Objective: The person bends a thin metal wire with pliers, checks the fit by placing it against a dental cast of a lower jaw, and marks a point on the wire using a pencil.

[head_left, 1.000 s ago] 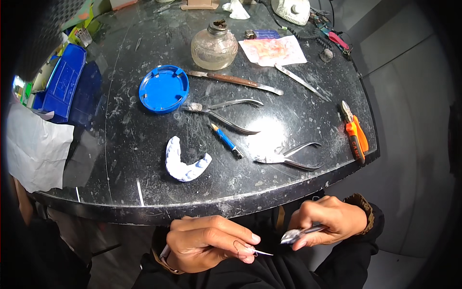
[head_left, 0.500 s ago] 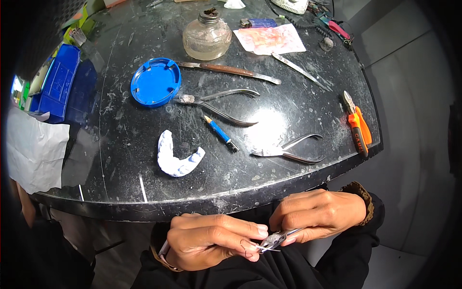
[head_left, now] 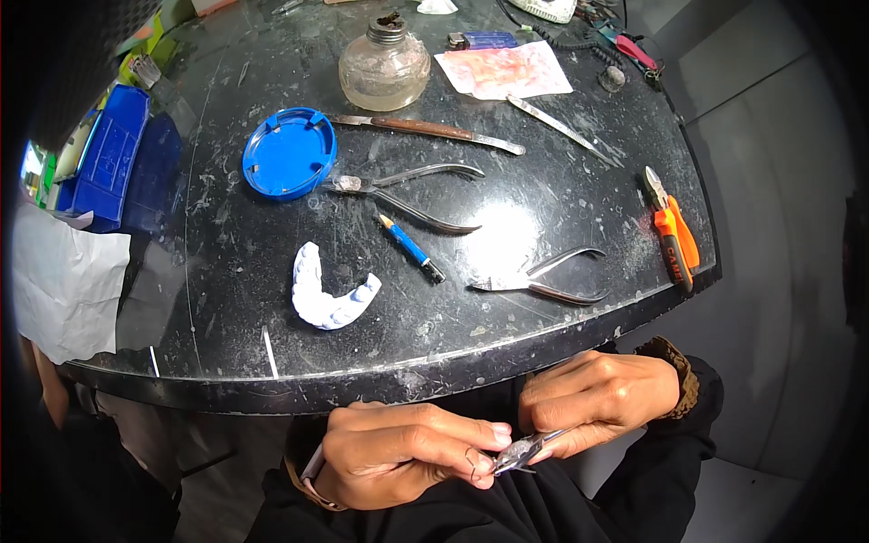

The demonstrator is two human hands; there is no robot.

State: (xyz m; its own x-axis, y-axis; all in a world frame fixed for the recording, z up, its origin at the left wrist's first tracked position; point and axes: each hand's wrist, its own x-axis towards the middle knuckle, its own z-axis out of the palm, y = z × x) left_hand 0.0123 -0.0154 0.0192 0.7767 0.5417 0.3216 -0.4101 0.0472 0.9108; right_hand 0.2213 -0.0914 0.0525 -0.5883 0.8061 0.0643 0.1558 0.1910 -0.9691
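Below the front edge of the dark table [head_left: 543, 226], my two hands meet over my lap. My right hand [head_left: 597, 398] grips small metal pliers [head_left: 523, 448], whose jaws point left. My left hand [head_left: 407, 452] pinches a thin bent wire [head_left: 472, 463] between thumb and fingertips, right at the plier jaws. A white plaster dental cast [head_left: 330, 294] lies on the table in front of my left hand.
On the table lie two metal pliers [head_left: 543, 281] [head_left: 407, 190], a short blue pencil [head_left: 412, 249], a blue round lid [head_left: 290, 166], a wooden-handled knife [head_left: 434, 131], a glass spirit lamp [head_left: 385, 65], orange-handled cutters [head_left: 674, 235], a pink sheet [head_left: 502, 71], and a blue box [head_left: 104, 154] at the left.
My hands have come together: the plier jaws, apart from my left fingers a second ago, now meet the wire at my left fingertips. The view has tilted slightly.
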